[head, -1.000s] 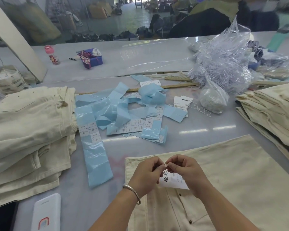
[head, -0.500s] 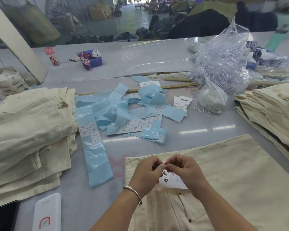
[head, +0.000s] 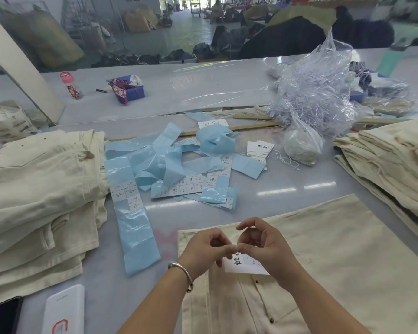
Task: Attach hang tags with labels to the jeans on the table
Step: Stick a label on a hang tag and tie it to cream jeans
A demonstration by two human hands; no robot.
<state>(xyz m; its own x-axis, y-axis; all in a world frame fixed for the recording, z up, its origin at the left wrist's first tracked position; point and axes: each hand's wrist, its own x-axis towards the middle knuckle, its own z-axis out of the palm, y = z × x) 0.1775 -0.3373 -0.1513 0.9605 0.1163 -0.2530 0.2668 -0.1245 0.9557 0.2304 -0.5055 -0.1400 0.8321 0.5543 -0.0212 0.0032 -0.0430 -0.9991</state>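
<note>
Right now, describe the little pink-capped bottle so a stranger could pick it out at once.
Look to the far grey table beyond the wooden rulers, at its left end by the slanted white post. The small clear bottle stands upright, left of the blue box; only it has a pink cap.

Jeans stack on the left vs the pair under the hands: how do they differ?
The left stack is several folded pairs piled up with rumpled edges; the pair under the hands is a single one spread flat. A white hang tag lies on the single pair, at the fingers of the left hand and right hand; no tag shows on the stack. Both are cream denim.
</note>
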